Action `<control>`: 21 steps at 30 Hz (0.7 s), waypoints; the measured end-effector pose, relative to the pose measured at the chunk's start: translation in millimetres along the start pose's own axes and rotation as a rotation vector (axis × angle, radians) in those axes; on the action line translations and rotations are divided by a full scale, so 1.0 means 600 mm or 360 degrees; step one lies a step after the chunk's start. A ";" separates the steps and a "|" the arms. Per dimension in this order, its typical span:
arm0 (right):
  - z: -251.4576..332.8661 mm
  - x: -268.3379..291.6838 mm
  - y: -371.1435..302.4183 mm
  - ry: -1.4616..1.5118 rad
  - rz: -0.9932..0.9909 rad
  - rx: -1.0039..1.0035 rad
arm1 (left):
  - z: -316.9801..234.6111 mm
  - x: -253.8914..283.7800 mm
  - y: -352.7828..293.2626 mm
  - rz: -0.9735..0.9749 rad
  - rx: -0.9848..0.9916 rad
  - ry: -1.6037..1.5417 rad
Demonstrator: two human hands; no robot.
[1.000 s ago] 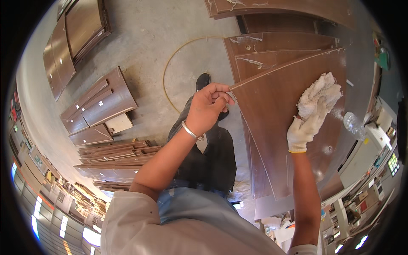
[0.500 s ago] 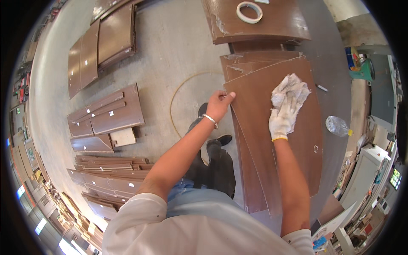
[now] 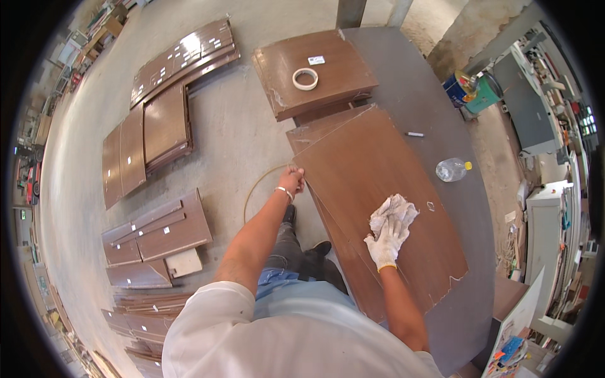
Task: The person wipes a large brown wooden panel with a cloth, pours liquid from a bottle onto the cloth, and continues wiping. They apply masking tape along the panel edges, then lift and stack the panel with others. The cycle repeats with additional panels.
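A large flat brown panel lies skewed on top of other brown panels, its left corner reaching over the stack's edge. My bare left hand, a silver bangle on its wrist, has its fingers closed at that left corner. My right hand wears a white knitted glove with a yellow cuff. Under and ahead of its fingers is a crumpled whitish rag, pressed against the panel's surface around its middle. Part of the rag is hidden by the glove.
Beyond the panel, a roll of tape sits on another brown stack. A pen and a clear plastic bottle with a yellow cap lie on the grey tabletop. More brown panels lie on the floor at left.
My right hand has slid the rag toward me along the panel. My left hand stays at the panel's left corner. The view has shifted, showing more of the far floor and table.
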State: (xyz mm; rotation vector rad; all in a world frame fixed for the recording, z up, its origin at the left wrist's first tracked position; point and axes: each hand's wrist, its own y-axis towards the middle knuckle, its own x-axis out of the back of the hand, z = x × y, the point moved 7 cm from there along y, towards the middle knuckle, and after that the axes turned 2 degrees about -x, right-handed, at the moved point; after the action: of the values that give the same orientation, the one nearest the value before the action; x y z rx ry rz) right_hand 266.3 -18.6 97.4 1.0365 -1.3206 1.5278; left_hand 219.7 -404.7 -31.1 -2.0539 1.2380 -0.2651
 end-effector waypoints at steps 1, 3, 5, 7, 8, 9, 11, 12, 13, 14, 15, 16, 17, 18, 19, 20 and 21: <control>0.005 0.014 -0.001 0.0067 -0.0024 -0.0091 | 0.008 -0.002 -0.005 0.0014 0.0016 0.0023; 0.026 0.039 0.000 0.0196 -0.0105 -0.0242 | 0.027 -0.009 -0.016 0.0112 0.0069 0.0166; 0.070 0.067 0.010 0.0134 -0.0328 -0.0142 | 0.051 -0.011 -0.032 0.0227 0.0141 0.0408; 0.117 0.082 0.031 0.0191 -0.0483 0.0018 | 0.081 -0.017 -0.050 0.0462 0.0142 0.0953; 0.141 0.084 0.052 0.0276 -0.0495 0.0107 | 0.104 -0.013 -0.063 0.0547 0.0194 0.1232; 0.164 0.085 0.074 0.0359 -0.0491 0.0192 | 0.112 -0.006 -0.073 0.0537 0.0047 0.1373; 0.209 0.090 0.132 0.0705 -0.0398 0.0351 | 0.113 0.021 -0.081 0.0459 -0.0210 0.1685; 0.237 0.084 0.169 0.0917 -0.0150 0.0400 | 0.118 0.046 -0.082 0.0445 -0.0132 0.1661; 0.267 0.080 0.207 0.1109 0.0107 0.0411 | 0.099 0.077 -0.081 0.0292 -0.0280 0.1621; 0.300 0.091 0.245 0.0978 0.0127 0.0467 | 0.075 0.112 -0.082 0.0147 -0.0438 0.1604; 0.332 0.103 0.284 0.0839 0.0166 0.0499 | 0.061 0.141 -0.084 0.0028 -0.0462 0.1649; 0.367 0.126 0.325 0.0754 0.0038 0.0547 | 0.045 0.169 -0.085 -0.0022 -0.0461 0.1621; 0.405 0.144 0.370 0.0644 -0.0026 0.0548 | 0.029 0.206 -0.080 -0.0050 -0.0333 0.1663; 0.448 0.168 0.412 0.0494 -0.0194 0.0641 | 0.011 0.237 -0.076 -0.0050 -0.0278 0.1707; 0.490 0.187 0.453 0.0325 -0.0327 0.0691 | -0.008 0.268 -0.073 -0.0049 -0.0223 0.1754; 0.532 0.200 0.489 0.0206 -0.0443 0.0750 | -0.023 0.297 -0.072 -0.0066 -0.0185 0.1801; 0.568 0.208 0.523 0.0085 -0.0547 0.0771 | -0.032 0.322 -0.069 -0.0060 -0.0101 0.1817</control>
State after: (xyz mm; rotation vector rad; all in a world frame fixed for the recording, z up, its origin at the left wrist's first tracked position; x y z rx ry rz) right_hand -49.3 -374.6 158.2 1.4267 -0.6945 1.6242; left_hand 338.9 -563.0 -24.2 -1.9685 1.8193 -1.5809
